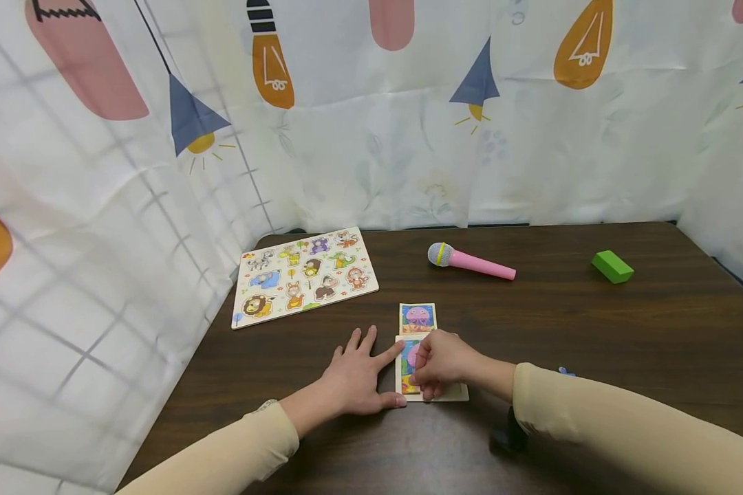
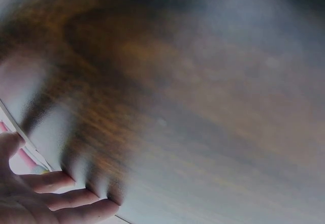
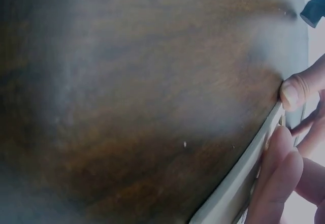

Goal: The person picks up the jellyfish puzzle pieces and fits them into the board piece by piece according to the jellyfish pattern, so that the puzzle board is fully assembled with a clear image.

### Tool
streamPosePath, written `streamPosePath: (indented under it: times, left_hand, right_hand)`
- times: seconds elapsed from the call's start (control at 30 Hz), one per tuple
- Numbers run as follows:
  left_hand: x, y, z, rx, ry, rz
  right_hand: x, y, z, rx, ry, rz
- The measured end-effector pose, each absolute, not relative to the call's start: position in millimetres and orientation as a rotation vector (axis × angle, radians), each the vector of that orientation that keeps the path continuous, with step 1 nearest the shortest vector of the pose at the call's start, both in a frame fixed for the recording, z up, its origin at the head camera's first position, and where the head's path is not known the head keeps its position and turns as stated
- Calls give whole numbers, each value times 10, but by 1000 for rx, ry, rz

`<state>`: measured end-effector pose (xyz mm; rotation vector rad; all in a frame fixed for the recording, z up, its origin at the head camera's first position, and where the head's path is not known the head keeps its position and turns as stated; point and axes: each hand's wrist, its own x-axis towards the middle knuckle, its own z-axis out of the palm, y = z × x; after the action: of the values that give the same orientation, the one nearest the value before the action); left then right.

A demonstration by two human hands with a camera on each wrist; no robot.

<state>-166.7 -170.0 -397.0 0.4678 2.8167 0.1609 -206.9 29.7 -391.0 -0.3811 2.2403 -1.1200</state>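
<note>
A small pale puzzle board (image 1: 452,394) lies on the dark wooden table before me. On its left half sits a puzzle piece (image 1: 406,368) printed with a pink sea creature over blue and yellow. My right hand (image 1: 448,357) has its fingers curled over the board and pinches the piece at its right side, covering much of the board's right half. My left hand (image 1: 360,378) lies spread on the table, index fingertip and thumb at the board's left edge. In the right wrist view, the left thumb (image 3: 293,93) presses the board's edge. Just beyond the board lies a matching picture card (image 1: 417,317).
An animal puzzle board (image 1: 303,275) lies at the back left. A pink toy microphone (image 1: 479,264) rests at the back middle, and a green block (image 1: 611,267) at the back right. A small blue item (image 1: 566,371) shows behind the right sleeve. Patterned curtains (image 1: 371,137) border the table.
</note>
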Motion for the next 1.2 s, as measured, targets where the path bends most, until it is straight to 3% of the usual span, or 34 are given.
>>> streamPosePath:
  times: [1.2]
  left_hand:
    - [-1662, -1693, -3956, 454, 2811, 178]
  right_hand:
    - [-2092, 262, -3899, -494, 2330, -941]
